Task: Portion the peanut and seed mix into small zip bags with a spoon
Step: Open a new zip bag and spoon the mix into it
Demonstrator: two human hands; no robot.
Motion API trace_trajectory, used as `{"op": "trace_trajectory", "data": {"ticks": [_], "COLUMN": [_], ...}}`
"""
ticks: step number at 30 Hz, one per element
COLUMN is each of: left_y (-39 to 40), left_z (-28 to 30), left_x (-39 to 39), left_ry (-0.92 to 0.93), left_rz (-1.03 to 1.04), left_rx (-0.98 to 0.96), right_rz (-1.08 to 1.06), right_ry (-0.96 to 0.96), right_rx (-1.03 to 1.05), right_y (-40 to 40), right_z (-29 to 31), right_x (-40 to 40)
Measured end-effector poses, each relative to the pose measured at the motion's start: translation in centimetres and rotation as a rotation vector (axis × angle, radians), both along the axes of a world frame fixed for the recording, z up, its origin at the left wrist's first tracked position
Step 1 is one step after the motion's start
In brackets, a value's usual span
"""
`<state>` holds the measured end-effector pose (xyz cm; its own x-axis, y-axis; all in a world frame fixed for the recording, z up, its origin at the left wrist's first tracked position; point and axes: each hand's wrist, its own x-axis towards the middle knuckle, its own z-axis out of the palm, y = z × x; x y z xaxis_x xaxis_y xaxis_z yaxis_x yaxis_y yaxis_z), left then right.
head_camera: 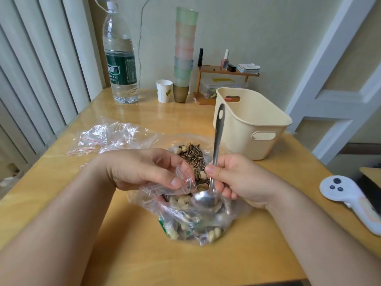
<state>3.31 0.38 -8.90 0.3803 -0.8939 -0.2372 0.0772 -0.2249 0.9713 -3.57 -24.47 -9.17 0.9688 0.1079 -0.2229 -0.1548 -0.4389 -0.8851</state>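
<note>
left hand (142, 169): thumb and fingers pinching | right hand (233, 178): fingers curled, gripping

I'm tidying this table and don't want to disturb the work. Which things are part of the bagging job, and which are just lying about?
Part of the job:
spoon in the right hand
small zip bag in the left hand
peanut and seed mix
spare zip bags

Lying about:
water bottle
paper cup
stacked cups
beige basket
white controller
</note>
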Motion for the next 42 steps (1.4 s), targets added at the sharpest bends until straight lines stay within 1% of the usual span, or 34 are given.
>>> {"op": "trace_trajectory", "data": {"ticks": [3,5,8,10,12,14,16,18,21,23,26,29,31,37,40,42], "left_y": [0.1,0.4,0.5,0.1,-0.3,-0.7,-1.1,-1.5,-2.0,-2.1,-2.3,-2.5,-2.7,-2.9,-3.1,-3.2], "left_z": [0.0,0.0,0.3,0.5,0.6,0.4,0.1,-0.3,-0.6,-0.6,-0.4,-0.2,-0.1,-0.5,-1.0,-1.3], "left_x": [0.0,0.2,0.5,0.5,0.6,0.7,0.6,0.6,0.4,0.3,0.2,0.0,-0.2,0.0,0.4,0.6], "left_ry": [0.000,-0.022,-0.023,-0.064,-0.106,-0.128,-0.151,-0.172,-0.186,-0.200,-0.230,-0.294,-0.307,-0.276,-0.259,-0.190], "left_rz": [0.017,0.059,0.181,0.299,0.420,0.488,0.540,0.595,0.613,0.626,0.660,0.686,0.712,0.766,0.809,0.835], "left_rx": [-0.052,-0.084,-0.170,-0.191,-0.173,-0.161,-0.137,-0.113,-0.046,-0.012,0.002,0.000,-0.015,-0.028,0.008,-0.007], "right_rz": [-0.060,-0.044,0.005,0.055,0.115,0.159,0.165,0.127,0.000,-0.033,0.013,0.118,0.142,0.000,0.017,0.035], "right_ry": [-0.116,-0.158,-0.168,-0.156,-0.112,-0.060,-0.044,-0.046,-0.081,-0.133,-0.134,-0.018,0.012,-0.106,-0.163,-0.181], "right_rx": [-0.126,-0.148,-0.119,-0.066,0.027,0.084,0.063,0.052,0.044,0.030,0.015,0.083,0.095,0.090,0.090,0.046], "right_y": [-0.8,-0.8,-1.0,-1.2,-1.1,-0.6,-0.1,0.1,-0.3,-0.6,-1.0,-1.1,-0.9,-0.9,-0.7,-0.8], "right_z": [0.6,0.7,1.2,1.8,2.2,2.0,1.3,0.5,0.0,0.1,0.6,0.7,0.4,-0.6,-0.6,-0.4], "right_x": [1.8,2.4,2.1,1.3,0.7,0.6,1.0,1.7,2.8,3.1,2.7,2.0,1.8,3.8,4.6,5.0]}}
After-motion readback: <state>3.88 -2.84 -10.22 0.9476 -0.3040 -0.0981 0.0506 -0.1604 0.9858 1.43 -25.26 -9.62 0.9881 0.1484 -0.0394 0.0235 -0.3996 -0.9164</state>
